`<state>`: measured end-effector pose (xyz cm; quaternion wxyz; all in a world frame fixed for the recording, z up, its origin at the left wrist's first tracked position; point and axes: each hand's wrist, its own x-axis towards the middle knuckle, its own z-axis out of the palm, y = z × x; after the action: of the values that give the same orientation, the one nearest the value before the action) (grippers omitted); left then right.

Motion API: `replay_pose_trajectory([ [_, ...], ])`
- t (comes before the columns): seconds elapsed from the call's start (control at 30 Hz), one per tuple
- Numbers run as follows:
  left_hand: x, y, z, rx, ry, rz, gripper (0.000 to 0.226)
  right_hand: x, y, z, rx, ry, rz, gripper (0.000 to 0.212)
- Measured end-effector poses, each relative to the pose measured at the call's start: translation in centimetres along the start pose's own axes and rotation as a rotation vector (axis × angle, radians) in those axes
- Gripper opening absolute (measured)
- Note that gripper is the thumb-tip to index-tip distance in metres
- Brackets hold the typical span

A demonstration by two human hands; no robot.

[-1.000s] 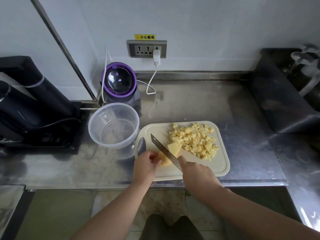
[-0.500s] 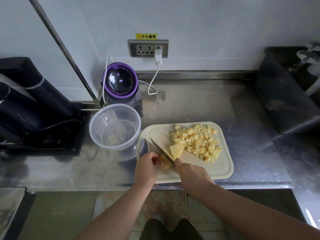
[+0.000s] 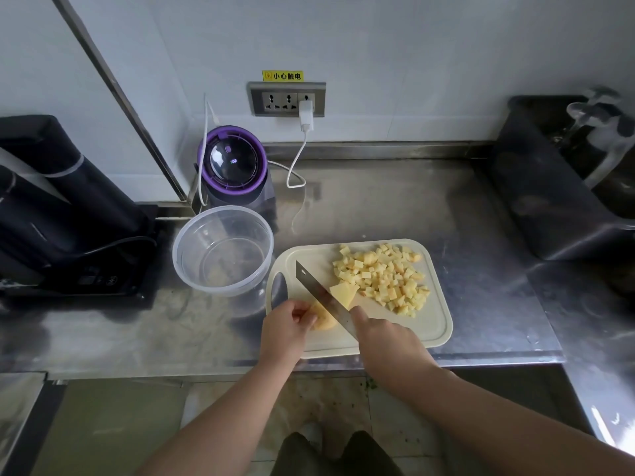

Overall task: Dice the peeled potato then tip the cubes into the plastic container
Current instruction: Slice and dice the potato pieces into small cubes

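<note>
The steel worktop (image 3: 378, 207) fills the middle of the frame. On it, right of centre, lies the pale cutting board (image 3: 429, 324). The clear plastic container (image 3: 178, 266) stands just beside the board's upper-left corner; whether the two touch I cannot tell. It holds no cubes yet.

A heap of potato cubes (image 3: 381, 276) covers the board's upper right. The knife (image 3: 319, 290) slants across the board, tip toward the upper left, its handle wrapped in the curled fingers of the right hand (image 3: 388, 345) at lower centre.

The left hand (image 3: 283, 329) sits left of the blade, fingertips bent over and pinning the uncut potato piece (image 3: 323, 321) at the board's lower-left edge. 1 flat slice (image 3: 343, 293) lies on the blade's far side, against the heap.

So the potato lies between hand and blade (fingertips very near the edge), and each cut probably falls parallel to that slant. The container is nearer the left hand, which suits tipping the board leftward later.
</note>
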<state>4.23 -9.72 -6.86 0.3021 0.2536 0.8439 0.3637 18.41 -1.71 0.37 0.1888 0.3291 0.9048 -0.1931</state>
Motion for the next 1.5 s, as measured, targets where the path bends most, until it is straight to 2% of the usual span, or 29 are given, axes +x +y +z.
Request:
replay_pose_trajectory([
  [0.47,0.2,0.1,-0.1,-0.04,-0.032,-0.037,0.011,0.3,-0.5,-0.1,-0.001,-0.075,-0.025,0.055],
  [0.73,0.1,0.2,-0.1,-0.035,-0.03,-0.032,0.009,2.0,-0.7,0.4,-0.015,-0.118,0.015,0.049],
  [1.03,-0.7,0.2,-0.2,-0.114,-0.017,-0.079,0.011,0.5,0.0,-0.5,0.014,-0.019,0.03,0.046],
  [1.5,-0.6,0.1,-0.3,-0.089,-0.01,-0.08,0.008,-0.3,-1.0,0.2,-0.016,-0.036,-0.013,0.052],
])
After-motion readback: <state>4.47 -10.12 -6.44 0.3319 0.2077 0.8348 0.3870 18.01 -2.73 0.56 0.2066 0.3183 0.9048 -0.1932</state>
